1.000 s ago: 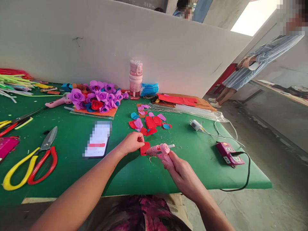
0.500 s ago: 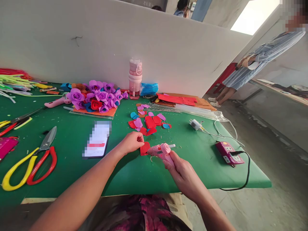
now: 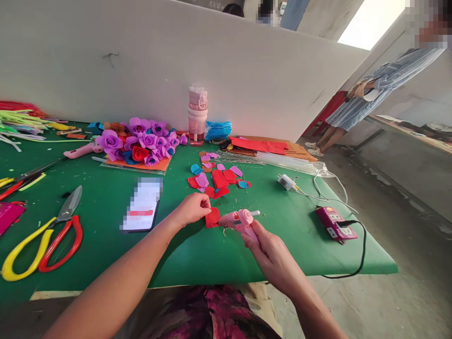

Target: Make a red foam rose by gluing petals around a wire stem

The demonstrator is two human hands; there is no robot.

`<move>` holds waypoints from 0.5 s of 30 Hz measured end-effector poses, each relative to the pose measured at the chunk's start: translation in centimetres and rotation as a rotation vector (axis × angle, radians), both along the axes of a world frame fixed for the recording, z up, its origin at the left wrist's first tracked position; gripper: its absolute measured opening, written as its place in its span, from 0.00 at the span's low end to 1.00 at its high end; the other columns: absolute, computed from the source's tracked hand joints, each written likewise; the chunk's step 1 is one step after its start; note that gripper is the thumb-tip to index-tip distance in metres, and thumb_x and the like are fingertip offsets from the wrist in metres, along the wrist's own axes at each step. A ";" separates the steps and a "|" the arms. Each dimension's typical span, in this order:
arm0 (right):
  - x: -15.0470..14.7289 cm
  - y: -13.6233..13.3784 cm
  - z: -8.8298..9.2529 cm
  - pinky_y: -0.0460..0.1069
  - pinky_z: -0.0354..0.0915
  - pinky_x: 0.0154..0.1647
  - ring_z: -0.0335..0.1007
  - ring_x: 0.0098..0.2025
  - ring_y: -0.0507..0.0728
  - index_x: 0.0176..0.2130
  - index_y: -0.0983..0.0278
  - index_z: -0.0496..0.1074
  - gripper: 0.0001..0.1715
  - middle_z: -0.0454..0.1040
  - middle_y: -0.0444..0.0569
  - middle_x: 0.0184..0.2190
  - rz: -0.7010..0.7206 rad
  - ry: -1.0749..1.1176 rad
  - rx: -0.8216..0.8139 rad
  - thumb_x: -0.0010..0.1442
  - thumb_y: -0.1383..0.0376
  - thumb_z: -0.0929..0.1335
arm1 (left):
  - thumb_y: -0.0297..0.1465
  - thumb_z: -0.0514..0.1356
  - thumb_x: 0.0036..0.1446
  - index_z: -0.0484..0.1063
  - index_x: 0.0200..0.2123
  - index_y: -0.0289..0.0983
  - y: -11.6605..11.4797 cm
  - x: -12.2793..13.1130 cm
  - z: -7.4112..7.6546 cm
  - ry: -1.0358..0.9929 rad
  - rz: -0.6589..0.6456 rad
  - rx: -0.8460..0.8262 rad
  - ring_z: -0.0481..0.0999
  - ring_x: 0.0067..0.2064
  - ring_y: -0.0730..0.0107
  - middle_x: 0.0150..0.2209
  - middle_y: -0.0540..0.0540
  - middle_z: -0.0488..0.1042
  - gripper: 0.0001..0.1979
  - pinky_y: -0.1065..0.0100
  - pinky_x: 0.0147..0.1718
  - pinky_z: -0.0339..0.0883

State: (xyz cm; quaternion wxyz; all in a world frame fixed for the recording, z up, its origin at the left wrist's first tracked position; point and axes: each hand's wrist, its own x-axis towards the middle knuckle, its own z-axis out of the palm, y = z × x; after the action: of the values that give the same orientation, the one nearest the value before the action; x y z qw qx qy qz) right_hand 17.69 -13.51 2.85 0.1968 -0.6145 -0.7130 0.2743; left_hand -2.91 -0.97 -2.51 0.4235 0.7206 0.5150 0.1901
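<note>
From my head camera, a pale board (image 3: 141, 70) stands behind the green tabletop (image 3: 190, 259), and off to the right a person in striped clothes (image 3: 390, 77) stands on the bare floor. Along the board I see a heap of paper flowers (image 3: 148, 140), mostly purple, and a pink bottle (image 3: 197, 115). Loose petals (image 3: 220, 179) in red, purple and blue lie just beyond my hands. My phone (image 3: 139, 207) and the scissors (image 3: 70, 207) are over on my left, and a power strip (image 3: 335, 223) sits near the right end.

The red piece (image 3: 212, 217) lies on the tabletop right in front of me, between my two hands. My left hand (image 3: 193, 208) pinches its upper left edge between thumb and finger. My right hand (image 3: 271, 249) is wrapped around the handle of a pink glue gun (image 3: 243, 219); I can't tell whether the trigger is pressed.

Compared with a second ago, the gun has slipped slightly to the right, while my left pinch has hardly moved. The nozzle is now at the lower right edge, so a little more of the red shows. I judge that the left hand is steadying while the right does the moving. Whether the tip touches, or has left any glue, is too small to see.
</note>
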 end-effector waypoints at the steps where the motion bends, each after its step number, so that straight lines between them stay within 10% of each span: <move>1: 0.0 0.0 0.0 0.46 0.54 0.24 0.62 0.23 0.53 0.36 0.61 0.62 0.14 0.69 0.44 0.25 -0.001 -0.002 -0.001 0.67 0.57 0.55 | 0.28 0.57 0.41 0.66 0.20 0.37 0.0 0.0 0.0 0.002 0.000 0.002 0.67 0.26 0.70 0.22 0.51 0.70 0.02 0.70 0.24 0.55; 15: 0.3 0.0 -0.1 0.46 0.55 0.25 0.62 0.24 0.54 0.34 0.60 0.59 0.14 0.69 0.44 0.24 -0.043 -0.022 -0.027 0.66 0.55 0.55 | 0.28 0.56 0.42 0.66 0.20 0.37 -0.2 0.1 0.4 0.028 0.000 -0.005 0.67 0.26 0.70 0.22 0.52 0.68 0.02 0.70 0.24 0.55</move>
State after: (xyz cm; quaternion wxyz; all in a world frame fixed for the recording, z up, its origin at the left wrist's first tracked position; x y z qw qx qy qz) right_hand 18.04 -13.54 2.75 0.1866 -0.6351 -0.6982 0.2729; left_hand -2.83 -1.13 -2.06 0.4179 0.7222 0.5214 0.1787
